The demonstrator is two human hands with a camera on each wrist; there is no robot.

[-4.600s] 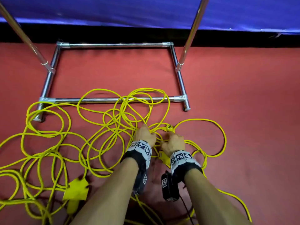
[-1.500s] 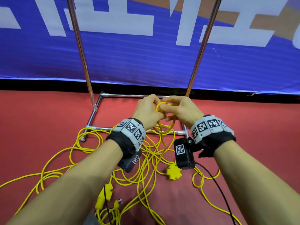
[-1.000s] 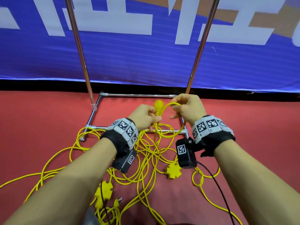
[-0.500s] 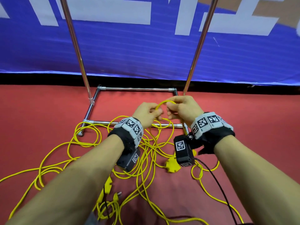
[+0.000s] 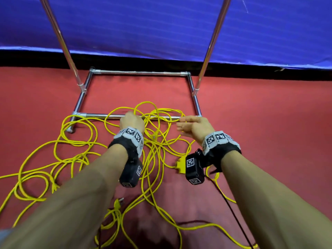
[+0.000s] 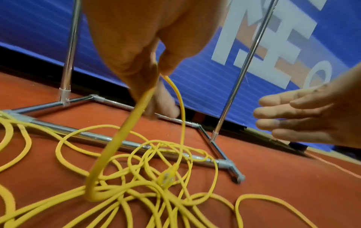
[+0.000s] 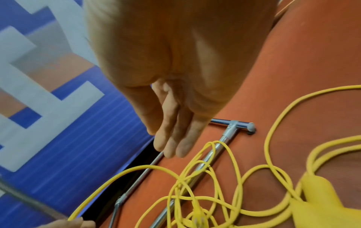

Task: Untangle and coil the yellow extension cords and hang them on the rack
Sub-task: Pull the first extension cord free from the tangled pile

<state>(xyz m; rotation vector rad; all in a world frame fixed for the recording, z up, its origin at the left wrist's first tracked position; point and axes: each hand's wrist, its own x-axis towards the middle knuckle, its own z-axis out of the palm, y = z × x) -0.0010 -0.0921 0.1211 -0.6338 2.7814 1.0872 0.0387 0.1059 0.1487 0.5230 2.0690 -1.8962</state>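
Tangled yellow extension cords (image 5: pixel 154 146) lie in loops on the red floor in front of the chrome rack (image 5: pixel 138 72). My left hand (image 5: pixel 131 119) hovers over the tangle and pinches one cord (image 6: pixel 176 95) between thumb and fingers (image 6: pixel 156 69). That strand drops from the pinch to a yellow plug (image 6: pixel 167 179) dangling just above the pile. My right hand (image 5: pixel 193 125) floats to the right of it with straight fingers (image 7: pixel 171 138) and holds nothing. Some loops drape over the rack's front base bar (image 5: pixel 100 115).
The rack's two slanted uprights (image 5: pixel 59 36) (image 5: pixel 213 36) rise toward a blue banner (image 5: pixel 143 24). A yellow socket block (image 5: pixel 180 165) lies under my right wrist, and another plug (image 5: pixel 119 202) lies near my left forearm. More cord spreads left and toward me.
Half a second ago both hands held a small cord loop between them. Now my right hand has let go and opened, the hands have parted and dropped lower, and the plug end hangs from my left.
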